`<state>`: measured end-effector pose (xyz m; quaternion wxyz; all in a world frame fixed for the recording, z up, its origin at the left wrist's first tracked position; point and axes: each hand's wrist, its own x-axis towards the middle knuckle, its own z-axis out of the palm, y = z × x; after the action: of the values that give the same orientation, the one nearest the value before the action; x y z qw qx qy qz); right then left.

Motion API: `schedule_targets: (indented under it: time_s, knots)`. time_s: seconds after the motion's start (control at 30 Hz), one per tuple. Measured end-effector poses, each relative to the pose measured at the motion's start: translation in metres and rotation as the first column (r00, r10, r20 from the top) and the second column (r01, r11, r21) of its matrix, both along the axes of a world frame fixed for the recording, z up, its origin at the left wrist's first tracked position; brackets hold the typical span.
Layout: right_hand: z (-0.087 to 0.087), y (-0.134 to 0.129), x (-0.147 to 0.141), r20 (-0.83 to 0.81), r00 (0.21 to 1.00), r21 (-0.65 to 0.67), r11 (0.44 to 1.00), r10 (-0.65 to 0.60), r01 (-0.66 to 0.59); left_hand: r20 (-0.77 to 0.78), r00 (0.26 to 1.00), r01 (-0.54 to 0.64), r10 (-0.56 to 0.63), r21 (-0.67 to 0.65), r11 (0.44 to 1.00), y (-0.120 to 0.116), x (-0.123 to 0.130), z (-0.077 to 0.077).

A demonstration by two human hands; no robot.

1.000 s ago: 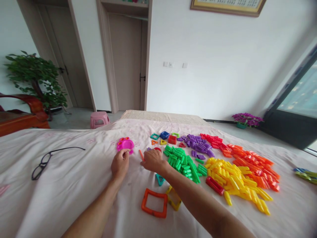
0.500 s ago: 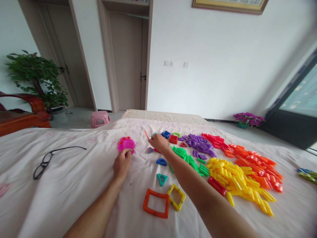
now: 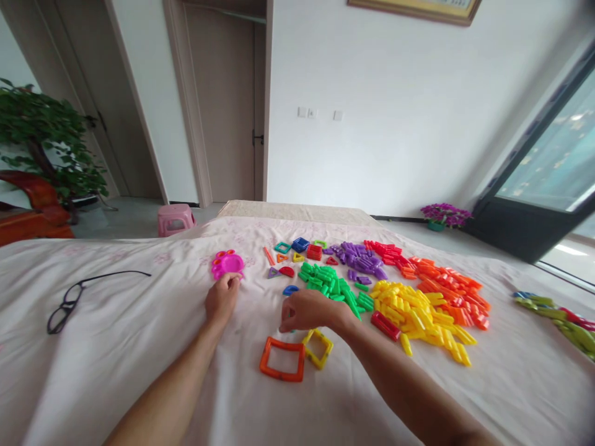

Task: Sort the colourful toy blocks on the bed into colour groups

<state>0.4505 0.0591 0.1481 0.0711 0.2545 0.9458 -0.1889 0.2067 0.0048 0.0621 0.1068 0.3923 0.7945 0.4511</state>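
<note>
One orange frame point(image 3: 281, 375) and one yellow frame point(image 3: 327, 355) lay nearest, side by side on the cloth-covered worktop point(image 3: 242, 406). Just beyond, right hand point(image 3: 302, 310) was bent downward, fingertips over one teal piece point(image 3: 292, 331); couldn't tell if it was grasped. Left hand point(image 3: 223, 298) had its fingers curled at the near edge of one pink animal-shaped piece point(image 3: 229, 264), left of centre; touch or grip, couldn't tell. One dark red block point(image 3: 385, 325), one pair of glasses point(image 3: 66, 305) at far left. Five colour piles on the right: yellow point(image 3: 422, 313), green point(image 3: 329, 280), orange point(image 3: 450, 288), purple point(image 3: 356, 257), red point(image 3: 383, 251); bars too jumbled to count. Middle: two half-discs point(image 3: 287, 271), four small triangles point(image 3: 331, 261), one orange stick point(image 3: 268, 256). Beyond, one pink stool point(image 3: 176, 220). Versus half a second earlier: right hand had come back nearer, orange stick was out of it and down on the cloth, left hand hadn't left the pink piece. Teal piece nearly all hidden by right hand; wall picture point(image 3: 418, 9) cut off at top.
</note>
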Motion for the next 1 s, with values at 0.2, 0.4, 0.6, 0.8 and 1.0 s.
schedule_targets:
  time_s: [0.2, 0.4, 0.6, 0.8, 1.0]
  knots:
    - [-0.003, -0.049, 0.008, 0.069, 0.996, 0.205, 0.978, -0.049, 0.033, -0.004, 0.999, 0.051, -0.051, 0.051, 0.997, -0.002, 0.003, -0.002]
    - [-0.012, -0.039, 0.012, -0.068, 0.983, 0.049, 0.984, -0.168, 0.172, 0.041, 0.991, 0.117, -0.124, 0.144, 0.983, -0.004, 0.007, -0.002]
    - [-0.017, -0.010, 0.013, -0.297, 0.774, -0.616, 0.731, -0.559, 0.292, 0.193, 0.882, 0.375, -0.430, 0.264, 0.889, -0.014, 0.032, 0.010]
    - [-0.030, -0.013, 0.007, -0.429, 0.641, -0.694, 0.687, -0.637, 0.218, 0.470, 0.477, 0.617, -0.742, 0.421, 0.664, -0.029, 0.065, 0.028]
    - [-0.040, -0.007, 0.007, -0.430, 0.686, -0.441, 0.800, -0.587, 0.408, 0.517, 0.473, 0.641, -0.713, 0.353, 0.682, -0.035, 0.082, 0.031]
